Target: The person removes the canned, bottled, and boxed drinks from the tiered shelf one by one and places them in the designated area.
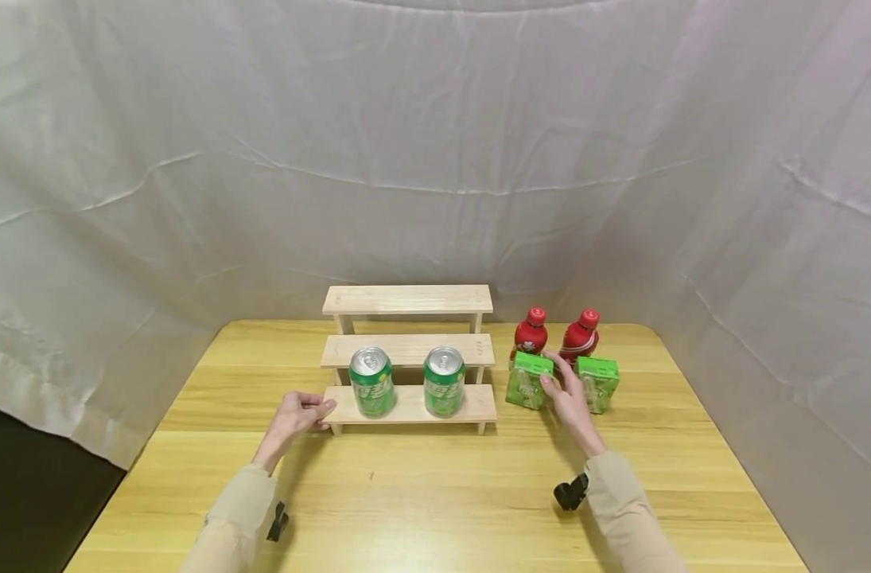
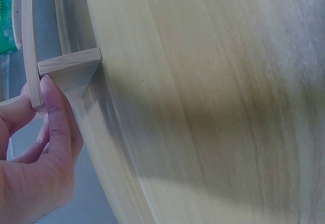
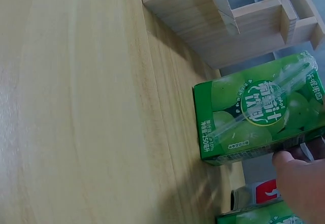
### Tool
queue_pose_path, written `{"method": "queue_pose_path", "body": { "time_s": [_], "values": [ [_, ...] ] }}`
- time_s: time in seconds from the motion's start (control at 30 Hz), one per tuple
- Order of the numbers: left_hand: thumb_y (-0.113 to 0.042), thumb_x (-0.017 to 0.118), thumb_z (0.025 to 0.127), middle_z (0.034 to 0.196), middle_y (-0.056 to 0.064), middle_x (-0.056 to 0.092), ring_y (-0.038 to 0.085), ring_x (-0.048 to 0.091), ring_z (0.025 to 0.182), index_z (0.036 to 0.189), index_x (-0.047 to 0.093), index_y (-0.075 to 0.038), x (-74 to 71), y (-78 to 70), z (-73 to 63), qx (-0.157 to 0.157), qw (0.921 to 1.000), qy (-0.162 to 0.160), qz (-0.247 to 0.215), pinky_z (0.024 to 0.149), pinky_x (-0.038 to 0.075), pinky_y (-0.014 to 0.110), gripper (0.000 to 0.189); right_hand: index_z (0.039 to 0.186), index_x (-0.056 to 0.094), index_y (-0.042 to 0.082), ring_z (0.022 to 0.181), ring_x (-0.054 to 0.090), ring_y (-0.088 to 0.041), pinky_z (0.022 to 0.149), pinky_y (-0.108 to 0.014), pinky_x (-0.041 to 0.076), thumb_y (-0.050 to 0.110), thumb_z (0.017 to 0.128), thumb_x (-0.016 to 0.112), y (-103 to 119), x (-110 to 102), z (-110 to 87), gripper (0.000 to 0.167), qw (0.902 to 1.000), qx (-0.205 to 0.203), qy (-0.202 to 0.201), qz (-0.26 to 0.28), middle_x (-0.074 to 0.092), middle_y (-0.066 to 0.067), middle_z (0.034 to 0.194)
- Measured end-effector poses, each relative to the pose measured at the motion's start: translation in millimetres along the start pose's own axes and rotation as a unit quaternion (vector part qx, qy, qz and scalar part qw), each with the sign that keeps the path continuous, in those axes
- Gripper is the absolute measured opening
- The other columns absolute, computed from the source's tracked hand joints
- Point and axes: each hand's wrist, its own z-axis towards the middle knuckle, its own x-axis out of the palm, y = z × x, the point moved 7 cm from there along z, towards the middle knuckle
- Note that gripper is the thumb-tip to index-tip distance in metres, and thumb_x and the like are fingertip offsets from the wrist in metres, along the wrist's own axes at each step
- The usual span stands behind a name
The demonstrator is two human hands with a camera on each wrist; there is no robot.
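My left hand (image 1: 297,417) pinches the left end of the lowest step of a pale wooden three-step display rack (image 1: 410,406); in the left wrist view the thumb and fingers (image 2: 58,120) lie either side of the board. Two green-and-silver drink cans (image 1: 372,390) (image 1: 444,390) stand upright on that step. To the right of the rack, my right hand (image 1: 569,402) holds a green grape juice box (image 1: 526,383) by its right side, with a straw on its front (image 3: 264,104). The box is upright; its far side is hidden.
A second green juice box (image 1: 596,383) stands just right of my right hand. Behind the boxes are two red-capped bottles (image 1: 531,330) (image 1: 581,336), partly hidden. A grey-white curtain (image 1: 435,159) hangs behind the wooden table (image 1: 435,501) and at its sides.
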Motion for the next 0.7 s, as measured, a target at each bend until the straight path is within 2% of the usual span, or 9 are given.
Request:
{"method": "queue_pose_path", "body": {
  "time_s": [0.17, 0.37, 0.53, 0.7],
  "values": [
    [-0.009, 0.065, 0.097, 0.098, 0.022, 0.066, 0.010, 0.066, 0.071, 0.121, 0.051, 0.026, -0.2, 0.3, 0.1, -0.001, 1.0000, 0.000, 0.005, 0.070, 0.066, 0.022, 0.044, 0.149, 0.033, -0.010, 0.150, 0.023, -0.047, 0.129, -0.059, 0.019, -0.002, 0.104, 0.046, -0.8, 0.4, -0.4, 0.047, 0.9999, -0.007, -0.004, 0.008, 0.031, -0.032, 0.157],
    [-0.009, 0.065, 0.097, 0.095, 0.020, 0.066, 0.010, 0.066, 0.071, 0.119, 0.052, 0.026, 0.0, -0.2, -0.1, 0.001, 1.0000, 0.002, 0.004, 0.069, 0.066, 0.022, 0.043, 0.150, 0.032, -0.009, 0.152, 0.021, -0.045, 0.129, -0.059, 0.017, 0.001, 0.104, 0.046, -4.2, 0.3, -0.6, 0.049, 0.9999, -0.009, 0.000, 0.008, 0.030, -0.030, 0.159],
    [-0.008, 0.064, 0.097, 0.094, 0.017, 0.066, 0.009, 0.065, 0.070, 0.120, 0.051, 0.026, 0.4, -0.2, -0.5, 0.002, 1.0000, 0.005, -0.002, 0.069, 0.065, 0.021, 0.043, 0.155, 0.026, -0.004, 0.155, 0.010, -0.046, 0.130, -0.059, 0.011, 0.009, 0.107, 0.046, -5.8, 0.9, -2.7, 0.054, 0.9997, -0.011, 0.020, 0.001, 0.020, -0.028, 0.163],
    [-0.009, 0.065, 0.098, 0.091, 0.015, 0.067, 0.008, 0.065, 0.068, 0.120, 0.052, 0.026, 0.0, 0.9, 0.8, 0.003, 1.0000, 0.005, 0.000, 0.067, 0.065, 0.021, 0.043, 0.157, 0.024, 0.002, 0.156, 0.005, -0.043, 0.130, -0.063, 0.009, 0.018, 0.105, 0.054, -2.6, 2.2, -5.6, 0.063, 0.9994, -0.011, 0.019, -0.028, 0.012, -0.024, 0.166]
  ]
}}
